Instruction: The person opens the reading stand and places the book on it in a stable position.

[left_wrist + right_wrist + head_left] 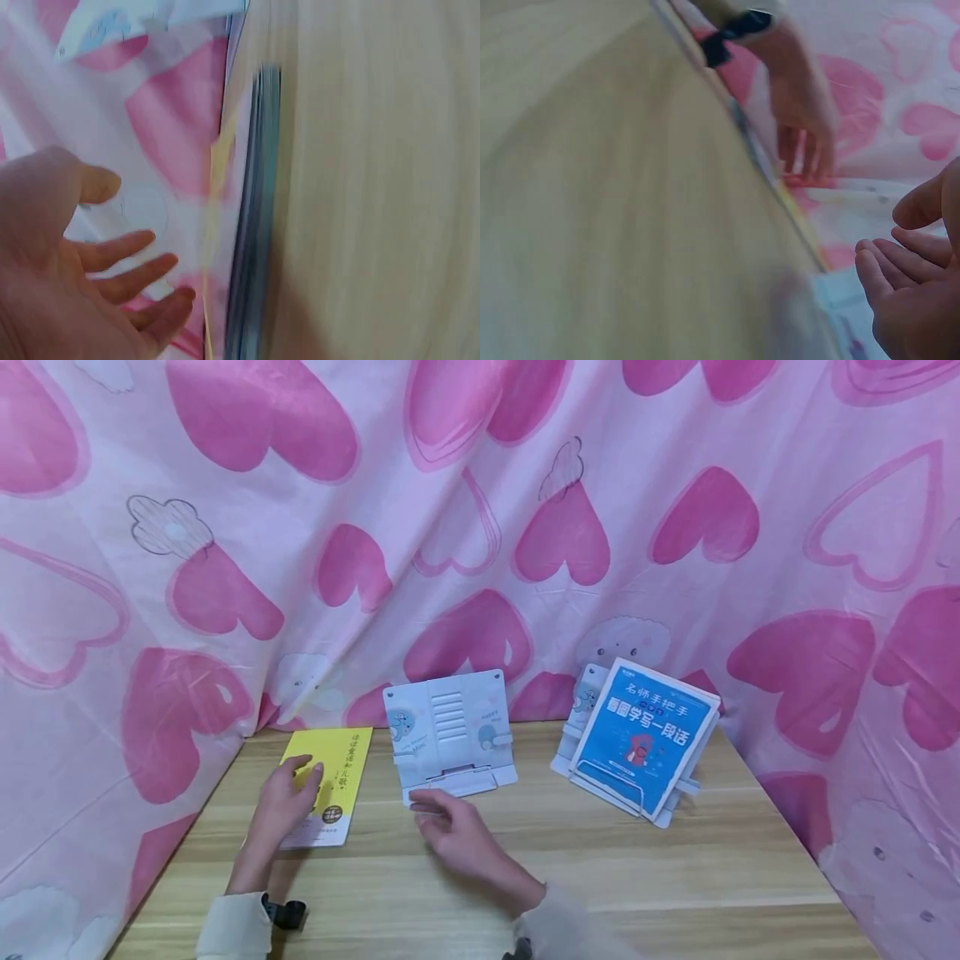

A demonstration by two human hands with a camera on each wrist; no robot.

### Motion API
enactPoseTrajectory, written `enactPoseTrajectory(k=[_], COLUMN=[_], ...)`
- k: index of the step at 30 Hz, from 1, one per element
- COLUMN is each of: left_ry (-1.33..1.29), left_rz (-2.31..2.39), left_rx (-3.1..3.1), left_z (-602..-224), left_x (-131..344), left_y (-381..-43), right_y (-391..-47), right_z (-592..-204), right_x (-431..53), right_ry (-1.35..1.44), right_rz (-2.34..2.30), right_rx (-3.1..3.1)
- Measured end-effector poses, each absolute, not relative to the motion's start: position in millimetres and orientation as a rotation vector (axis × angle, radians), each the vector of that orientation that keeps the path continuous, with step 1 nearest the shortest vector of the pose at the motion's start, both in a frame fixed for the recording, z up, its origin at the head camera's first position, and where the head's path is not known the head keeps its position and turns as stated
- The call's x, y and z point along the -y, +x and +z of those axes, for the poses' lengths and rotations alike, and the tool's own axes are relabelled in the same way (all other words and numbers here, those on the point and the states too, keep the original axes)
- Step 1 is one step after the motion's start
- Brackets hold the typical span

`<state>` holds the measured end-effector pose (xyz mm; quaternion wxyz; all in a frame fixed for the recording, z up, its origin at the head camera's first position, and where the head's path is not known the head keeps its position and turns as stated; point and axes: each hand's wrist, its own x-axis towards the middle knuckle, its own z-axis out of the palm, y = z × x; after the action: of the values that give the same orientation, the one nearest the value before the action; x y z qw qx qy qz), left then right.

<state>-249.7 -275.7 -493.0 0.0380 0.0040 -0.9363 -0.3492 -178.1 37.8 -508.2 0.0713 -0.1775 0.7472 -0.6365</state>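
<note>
My left hand [283, 797] hovers over the left side of a yellow book [352, 777] that lies flat on the table. Its fingers are spread and relaxed, holding nothing. In the left wrist view the book's page edge [256, 225] runs beside the fingers [139, 277]. In front of a white book stand [450, 727] with a blue cartoon print is my right hand [465, 843], its fingers slightly bent and gripping nothing. Its fingertips overlap the stand's lower left corner in the head view; contact cannot be told. In the right wrist view the palm [922, 315] is visible.
A second stand [579, 714] on the right bears a blue-covered book [652, 743], held at the bottom by a wire clip [607, 789]. Everything stands on a wood-grain table [420, 902]. A pink heart-patterned curtain [480, 535] hangs behind and along the sides.
</note>
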Motion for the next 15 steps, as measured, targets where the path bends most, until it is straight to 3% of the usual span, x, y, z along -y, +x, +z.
enactPoseTrajectory(k=[7,15], left_ry=[0.35,0.439], left_rz=[-0.997,-1.035], left_rx=[2.977,2.938], left_z=[-497.5,-495.6], left_x=[305.5,317.2], left_y=[-250.4,-249.6], right_y=[-176.9,-182.1], right_z=[-530.2,-530.2], right_x=[6.3,31.3], right_ry=[-0.512,-0.441], right_rz=[-1.869,-1.915], right_rx=[-2.072,-1.952])
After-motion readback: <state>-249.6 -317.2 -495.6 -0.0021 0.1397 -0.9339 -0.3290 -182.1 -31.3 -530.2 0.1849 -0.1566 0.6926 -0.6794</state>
